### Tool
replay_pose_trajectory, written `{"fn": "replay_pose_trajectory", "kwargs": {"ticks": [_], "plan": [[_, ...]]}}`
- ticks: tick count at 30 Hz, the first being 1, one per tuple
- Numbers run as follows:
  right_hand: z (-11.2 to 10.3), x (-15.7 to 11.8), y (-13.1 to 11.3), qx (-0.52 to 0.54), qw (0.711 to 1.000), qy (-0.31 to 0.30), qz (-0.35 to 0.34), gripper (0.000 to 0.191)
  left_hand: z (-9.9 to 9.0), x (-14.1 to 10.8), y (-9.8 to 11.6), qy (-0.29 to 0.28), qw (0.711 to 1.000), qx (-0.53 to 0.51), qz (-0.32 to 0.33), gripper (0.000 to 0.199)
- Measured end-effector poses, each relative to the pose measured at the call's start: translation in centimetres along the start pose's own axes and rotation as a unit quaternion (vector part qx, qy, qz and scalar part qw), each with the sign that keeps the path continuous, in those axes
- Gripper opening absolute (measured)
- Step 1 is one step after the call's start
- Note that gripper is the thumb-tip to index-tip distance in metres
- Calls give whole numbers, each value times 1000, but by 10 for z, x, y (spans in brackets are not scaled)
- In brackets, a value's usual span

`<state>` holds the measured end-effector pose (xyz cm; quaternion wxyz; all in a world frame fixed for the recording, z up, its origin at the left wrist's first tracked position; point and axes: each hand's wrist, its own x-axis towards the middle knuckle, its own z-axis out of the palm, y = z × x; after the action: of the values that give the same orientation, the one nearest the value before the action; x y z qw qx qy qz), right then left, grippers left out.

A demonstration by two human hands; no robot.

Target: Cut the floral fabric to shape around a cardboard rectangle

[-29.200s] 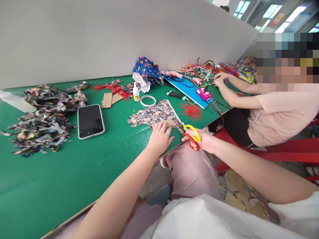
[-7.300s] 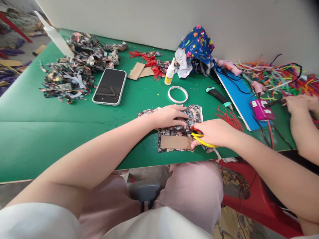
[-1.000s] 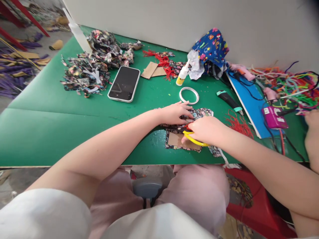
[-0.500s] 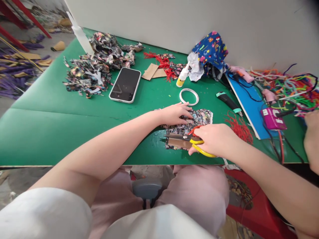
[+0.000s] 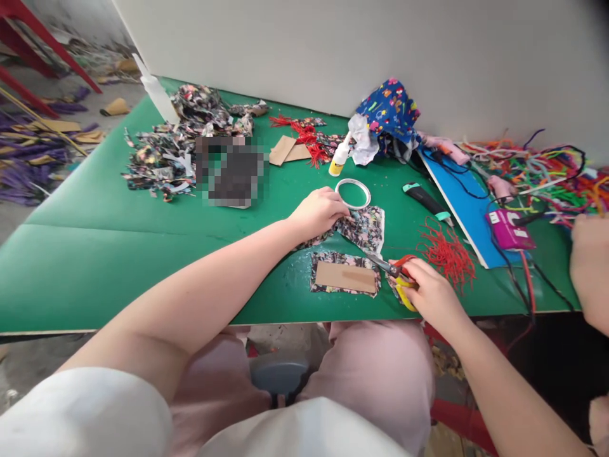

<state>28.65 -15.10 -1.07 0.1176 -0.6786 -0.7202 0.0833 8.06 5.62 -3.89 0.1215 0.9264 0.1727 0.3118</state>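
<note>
My left hand (image 5: 321, 212) is closed on the edge of a dark floral fabric piece (image 5: 366, 228), pinching it against the green table. In my right hand (image 5: 432, 285) are scissors (image 5: 403, 279) with red and yellow handles. Their blades point up and left, close to the lower corner of that fabric. Just below lies a separate floral rectangle (image 5: 313, 279) with a brown cardboard strip (image 5: 345, 277) flat on top of it. A small floral scrap (image 5: 392, 293) shows beside the scissors, partly hidden by them.
Behind my left hand are a white ring of tape (image 5: 353, 194) and a glue bottle (image 5: 339, 157). A black and teal cutter (image 5: 428, 203) and red strings (image 5: 447, 254) lie right. Floral scraps (image 5: 162, 158) and a phone (image 5: 233, 181) are left. Another person's hand (image 5: 590, 273) is at right.
The fabric has parted: the upper piece is moved up and away from the rectangle with cardboard. My left hand has closed and shifted left. My right hand drew the scissors right.
</note>
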Motion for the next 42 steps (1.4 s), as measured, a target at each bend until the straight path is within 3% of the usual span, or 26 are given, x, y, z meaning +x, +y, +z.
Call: {"fn": "replay_pose_trajectory", "kwargs": {"ticks": [7, 9, 12, 15, 18, 23, 27, 31, 34, 38, 40, 42], "plan": [[-5, 24, 4, 58, 993, 50, 86, 3, -9, 2, 11, 111, 993, 22, -19, 19], [-14, 37, 6, 154, 974, 93, 136, 7, -11, 1, 15, 145, 988, 12, -52, 19], [-32, 60, 3, 319, 915, 187, 163, 13, -15, 5, 22, 176, 980, -43, -84, 16], [-59, 86, -5, 391, 859, 312, 108, 11, -21, 24, 29, 190, 973, -92, -93, 12], [-93, 109, -13, 399, 814, 421, 31, 6, -30, 56, 38, 196, 969, -125, -88, 10], [-143, 140, -18, 411, 786, 458, -58, 7, -46, 107, 50, 192, 966, -150, -82, 9], [-160, 161, -20, 411, 782, 454, -113, 9, -46, 121, 46, 127, 981, -126, -80, 10], [-162, 182, -18, 427, 780, 452, -65, 10, -35, 101, 36, 59, 989, -97, -96, 28], [-170, 200, -14, 385, 808, 444, -45, 9, -30, 61, 43, 29, 988, -47, -144, 33], [-176, 213, -3, 383, 824, 417, -10, 11, -27, -6, 83, -98, 990, 8, -96, 26], [-163, 208, 4, 371, 838, 399, 26, 13, -25, -33, 108, -141, 987, 41, -64, 30], [-136, 193, 12, 337, 853, 392, 74, 18, -23, -53, 126, -147, 984, 74, -67, 38]]}}
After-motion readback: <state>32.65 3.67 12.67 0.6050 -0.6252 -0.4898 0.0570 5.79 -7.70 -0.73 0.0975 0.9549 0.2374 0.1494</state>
